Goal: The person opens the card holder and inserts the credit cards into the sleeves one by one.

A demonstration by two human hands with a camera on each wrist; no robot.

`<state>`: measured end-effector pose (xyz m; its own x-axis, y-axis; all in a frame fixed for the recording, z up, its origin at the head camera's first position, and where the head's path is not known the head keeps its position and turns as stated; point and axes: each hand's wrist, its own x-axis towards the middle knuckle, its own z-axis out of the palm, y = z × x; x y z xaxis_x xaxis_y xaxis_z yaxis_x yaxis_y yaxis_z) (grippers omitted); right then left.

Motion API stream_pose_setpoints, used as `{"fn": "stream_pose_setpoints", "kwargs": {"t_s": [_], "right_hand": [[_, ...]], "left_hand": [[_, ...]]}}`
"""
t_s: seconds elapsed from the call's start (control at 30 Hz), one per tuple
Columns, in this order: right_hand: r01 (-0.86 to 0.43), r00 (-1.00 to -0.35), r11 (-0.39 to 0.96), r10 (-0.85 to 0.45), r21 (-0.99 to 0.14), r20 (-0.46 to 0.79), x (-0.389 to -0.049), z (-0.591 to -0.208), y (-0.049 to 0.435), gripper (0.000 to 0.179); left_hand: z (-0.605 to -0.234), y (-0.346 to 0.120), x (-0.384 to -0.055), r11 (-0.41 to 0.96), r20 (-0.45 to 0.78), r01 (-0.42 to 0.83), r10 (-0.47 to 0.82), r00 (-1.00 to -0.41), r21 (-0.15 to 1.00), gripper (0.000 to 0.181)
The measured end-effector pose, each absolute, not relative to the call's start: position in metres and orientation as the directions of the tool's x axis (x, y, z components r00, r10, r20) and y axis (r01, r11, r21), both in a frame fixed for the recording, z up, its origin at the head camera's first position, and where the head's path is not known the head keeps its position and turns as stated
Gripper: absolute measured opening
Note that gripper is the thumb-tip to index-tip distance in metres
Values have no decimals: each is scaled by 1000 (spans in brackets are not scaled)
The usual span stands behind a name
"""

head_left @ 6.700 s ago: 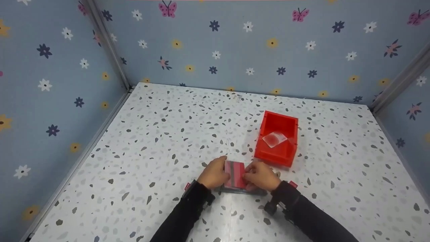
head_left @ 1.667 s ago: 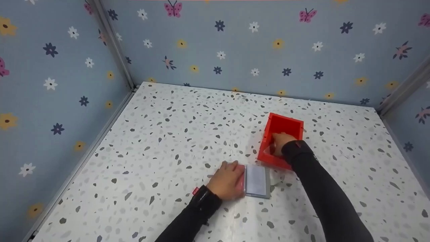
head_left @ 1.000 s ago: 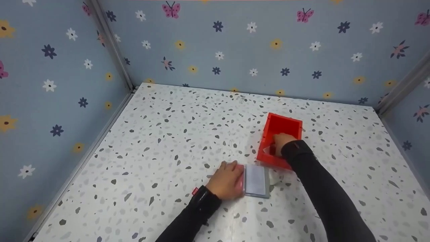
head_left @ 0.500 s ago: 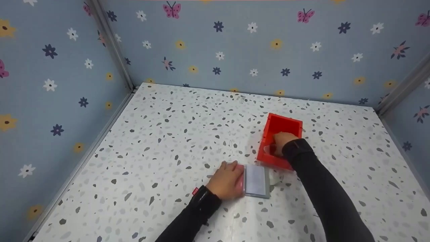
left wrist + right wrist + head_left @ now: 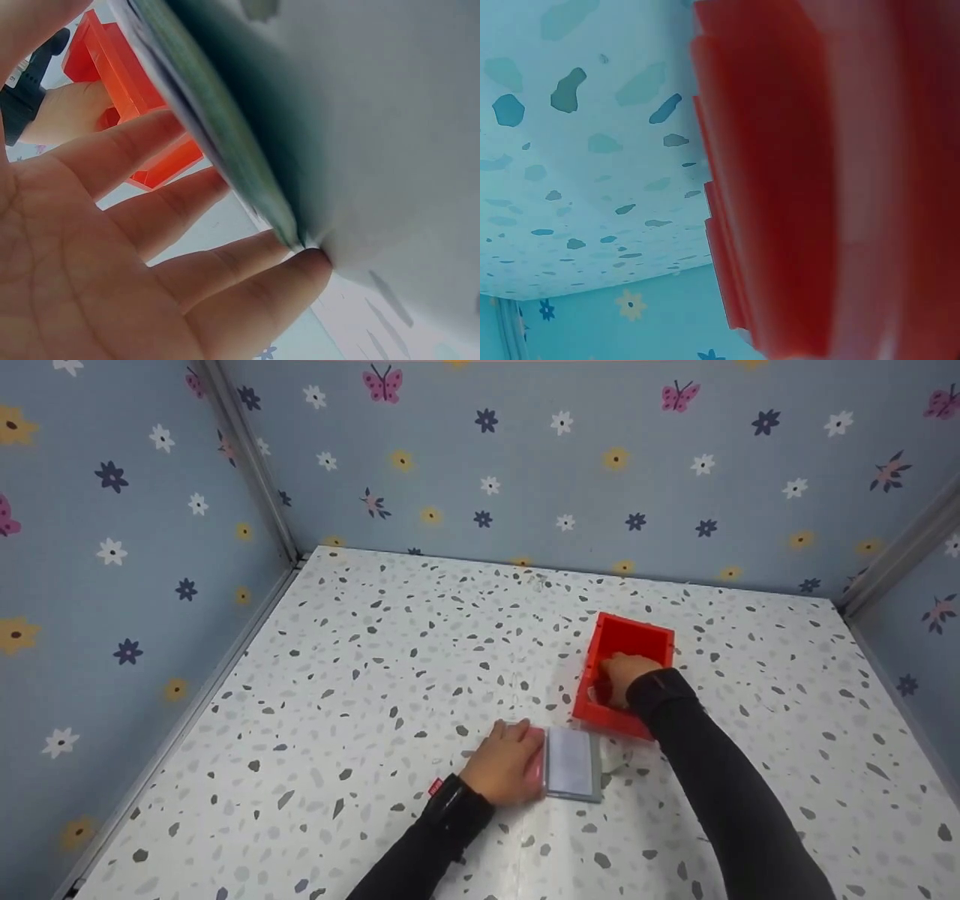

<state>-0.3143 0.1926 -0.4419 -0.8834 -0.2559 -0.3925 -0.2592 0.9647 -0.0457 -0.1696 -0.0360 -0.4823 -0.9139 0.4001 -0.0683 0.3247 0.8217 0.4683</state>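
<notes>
A small open booklet (image 5: 571,763) with clear sleeves and a whitish page on its right side lies on the speckled table. My left hand (image 5: 504,765) rests on its pink left side, fingers extended. In the left wrist view, the fingertips touch the edge of the booklet's layered pages (image 5: 217,120). My right hand (image 5: 626,675) reaches down into a red plastic bin (image 5: 637,634), its fingertips hidden. A clear, reddish edge of something shows beside that hand, too little of it to name. The right wrist view is filled mostly by the bin's blurred red wall (image 5: 780,187).
A pale translucent piece (image 5: 615,754) lies between the booklet and the bin. Blue flowered panels (image 5: 525,457) enclose the back and sides of the white speckled table (image 5: 375,675).
Earliest, both hands were at the booklet and a clear packet lay visible in the bin. Since then my right hand has entered the bin, shifting slightly there. My left hand stays on the booklet.
</notes>
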Motion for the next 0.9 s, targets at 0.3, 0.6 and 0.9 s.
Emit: {"fn": "stream_pose_setpoints", "kwargs": {"t_s": [0.3, 0.6, 0.9], "right_hand": [[-304, -885, 953, -283, -3, -370, -313, -440, 192, 31], [-250, -891, 967, -253, -56, -377, -310, -440, 193, 39], [-281, -872, 947, -319, -155, -370, -310, -427, 198, 17]], "left_hand": [[-483, -36, -169, 815, -53, 343, 413, -909, 466, 72], [-485, -34, -170, 820, -37, 364, 422, -906, 441, 70], [-483, -36, -170, 816, -56, 332, 405, -913, 474, 73]]}}
